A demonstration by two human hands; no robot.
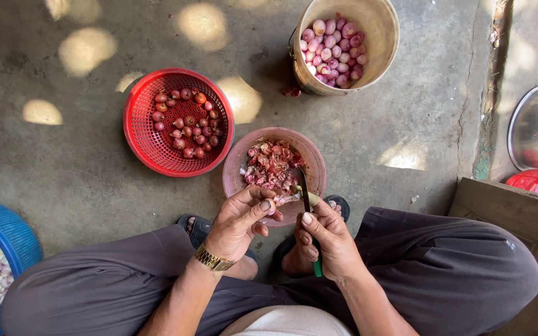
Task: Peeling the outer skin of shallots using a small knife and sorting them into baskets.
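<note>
Pink and papery, a small shallot (279,202) is sitting pinched between the thumb and fingers of the left hand (241,221), which is wearing a gold watch (213,259) at the wrist. The right hand (328,239) is clenched around the green handle of a knife (307,208), its thumb lying along the top, and the dark blade is pointing away from the person and lying just beside the shallot; whether the edge is touching it, I cannot tell. Both hands are hovering close together over the near rim of a pink bowl (235,165) that is holding a heap of reddish peelings (272,165). Just beyond the left hand, touching that bowl, a red basket (141,134) is holding unpeeled shallots. Farther out, beyond the right hand, a cream bucket (378,31) is holding peeled, pale pink shallots. Well off to the left of the left hand, a blue basket (10,233) is showing pale pieces. Far to the right, a steel bowl (537,127) is resting on the concrete floor (76,180). Sandalled feet are showing under the hands.
</note>
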